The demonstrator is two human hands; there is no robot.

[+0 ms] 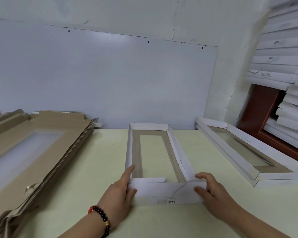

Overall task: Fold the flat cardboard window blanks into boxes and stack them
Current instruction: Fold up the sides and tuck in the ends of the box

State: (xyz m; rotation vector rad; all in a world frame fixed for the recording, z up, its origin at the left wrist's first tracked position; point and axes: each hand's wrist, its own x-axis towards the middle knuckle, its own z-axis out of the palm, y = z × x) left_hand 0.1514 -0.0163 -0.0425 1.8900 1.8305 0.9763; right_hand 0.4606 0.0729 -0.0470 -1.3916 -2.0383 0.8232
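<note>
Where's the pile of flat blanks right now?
In the head view, the flat blanks are piled at the table's left side, left of the box both hands are folding.

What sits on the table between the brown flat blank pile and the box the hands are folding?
Nothing: in the head view only bare table lies between the blank pile and the box.
</note>
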